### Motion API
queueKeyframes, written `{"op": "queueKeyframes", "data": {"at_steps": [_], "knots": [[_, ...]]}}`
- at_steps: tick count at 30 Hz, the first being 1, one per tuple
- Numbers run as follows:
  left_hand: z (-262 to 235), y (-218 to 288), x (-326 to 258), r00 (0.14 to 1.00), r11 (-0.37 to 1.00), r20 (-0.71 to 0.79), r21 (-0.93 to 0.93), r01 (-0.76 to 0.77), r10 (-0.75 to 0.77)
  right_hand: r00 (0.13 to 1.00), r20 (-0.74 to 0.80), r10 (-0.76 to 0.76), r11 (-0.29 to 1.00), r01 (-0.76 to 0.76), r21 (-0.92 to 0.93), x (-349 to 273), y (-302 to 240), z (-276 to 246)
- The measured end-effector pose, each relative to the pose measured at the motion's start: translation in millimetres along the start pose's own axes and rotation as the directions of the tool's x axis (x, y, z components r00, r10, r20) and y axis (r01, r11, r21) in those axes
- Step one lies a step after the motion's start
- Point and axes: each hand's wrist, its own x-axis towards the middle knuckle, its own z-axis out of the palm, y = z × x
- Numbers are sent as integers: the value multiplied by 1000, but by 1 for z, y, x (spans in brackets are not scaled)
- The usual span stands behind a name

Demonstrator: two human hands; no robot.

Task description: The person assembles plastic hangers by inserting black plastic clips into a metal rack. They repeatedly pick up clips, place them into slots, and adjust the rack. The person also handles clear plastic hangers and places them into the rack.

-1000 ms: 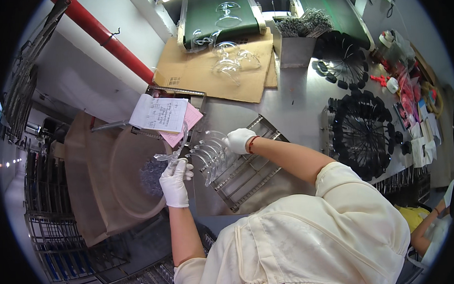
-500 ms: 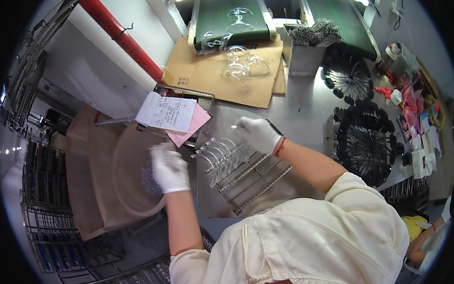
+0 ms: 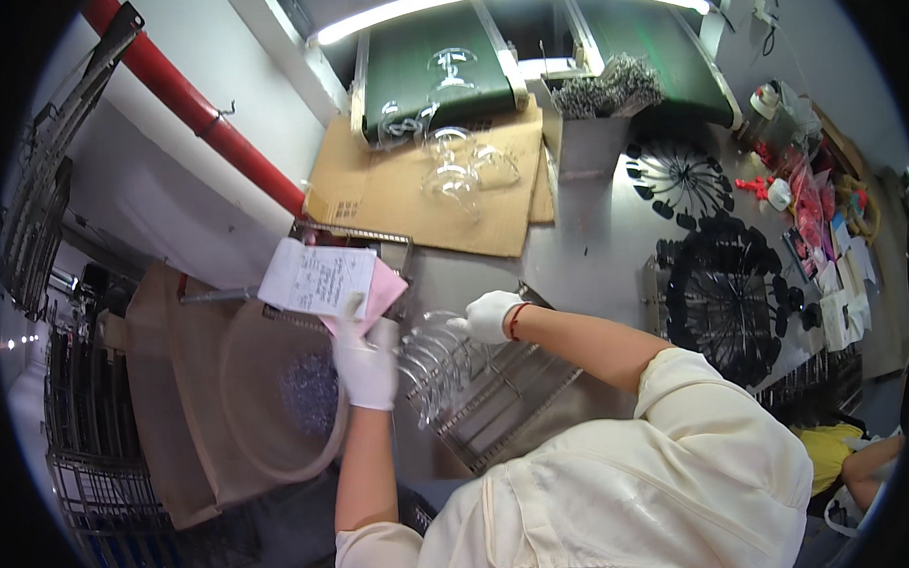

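Both my hands wear white gloves. My left hand [image 3: 365, 369] is raised beside the row of clear pieces, just below the pink paper [image 3: 383, 289]; motion smears its fingers, so what they hold is unclear. With fingers curled together, my right hand [image 3: 490, 318] is at the far right end of the row, fingertips close to the top of a clear piece; anything in its grip is too small to make out. Several clear curved plastic pieces [image 3: 433, 370] stand side by side in a metal slotted rack [image 3: 494, 423] on the steel table.
A brown round-rimmed bin [image 3: 330, 459] on the left contains small clear bits. More clear pieces [image 3: 453, 179] lie on cardboard [image 3: 372, 202] below a green conveyor [image 3: 427, 65]. Black-tipped rods [image 3: 725, 295] are fanned out at right. Someone in yellow [image 3: 826, 451] is at lower right.
My right hand has come down and left toward the row of clear pieces. My left hand has moved right, from over the bin toward the rack. The whole view has shifted slightly.
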Motion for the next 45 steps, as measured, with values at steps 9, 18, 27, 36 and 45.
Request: {"op": "queueKeyframes", "data": {"at_steps": [9, 18, 27, 36, 45], "knots": [[70, -33, -9, 630, 715, 766, 512, -476, -130, 787, -510, 347, 932, -231, 279, 111, 56, -97], [46, -28, -10, 855, 888, 491, 301, -349, 170, 748, -567, 345, 932, -199, 305, 145, 82, -83], [48, -7, -38, 893, 842, 152, -297, 450, -424, 972, -140, -188, -540, 17, 842, -63, 38, -50], [30, 51, -58, 856, 789, 239, -333, 516, -459, 544, -755, -367, 811, 584, 26, -102, 13, -15], [-18, 20, -68, 807, 714, 110, -409, 569, -580, 990, -122, -65, 947, 100, 306, -8, 48, 36]]}}
